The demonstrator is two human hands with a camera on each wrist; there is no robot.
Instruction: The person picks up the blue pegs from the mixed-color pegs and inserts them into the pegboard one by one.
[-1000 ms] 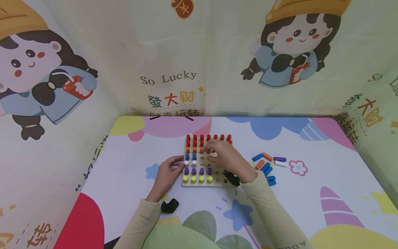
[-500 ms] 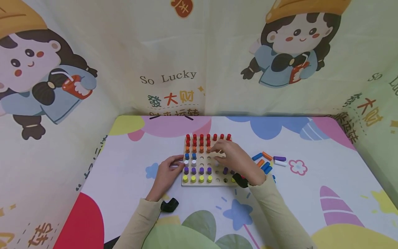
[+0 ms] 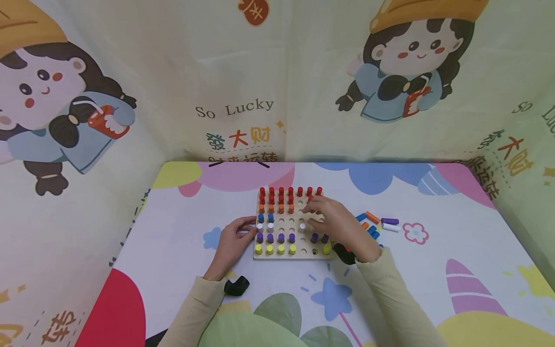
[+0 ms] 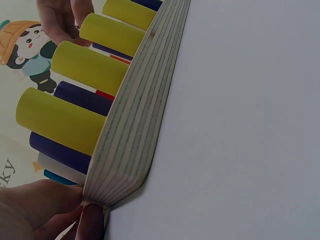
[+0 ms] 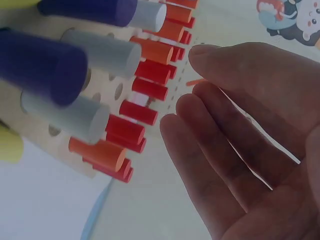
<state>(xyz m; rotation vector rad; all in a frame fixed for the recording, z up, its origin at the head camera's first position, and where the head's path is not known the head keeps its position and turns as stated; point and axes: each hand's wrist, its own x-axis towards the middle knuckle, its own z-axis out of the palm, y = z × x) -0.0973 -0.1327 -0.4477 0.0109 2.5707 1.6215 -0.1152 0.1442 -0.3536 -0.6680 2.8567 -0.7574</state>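
A wooden pegboard (image 3: pixel 277 257) lies on the table, with rows of red, orange, blue, white, purple and yellow pegs upright in its holes. At its left edge my left hand (image 3: pixel 231 245) rests; in the left wrist view the thumb and fingers pinch the board's corner (image 4: pixel 117 175). Over the right part of the board hovers my right hand (image 3: pixel 340 224). Its fingers are loosely bent, with the thumb apart and no peg between them in the right wrist view. Orange pegs (image 3: pixel 281 208) stand just left of its fingertips. The hand hides some holes on the right side.
Loose blue pegs (image 3: pixel 372 232), an orange peg (image 3: pixel 372 217), a purple peg (image 3: pixel 390 221) and a white peg (image 3: pixel 391 227) lie right of the board. Behind the table hangs a printed cloth (image 3: pixel 312 96).
My right hand has let go of the fourth orange peg, which stands in its row, and has moved right across the board. The left hand has stayed in place.
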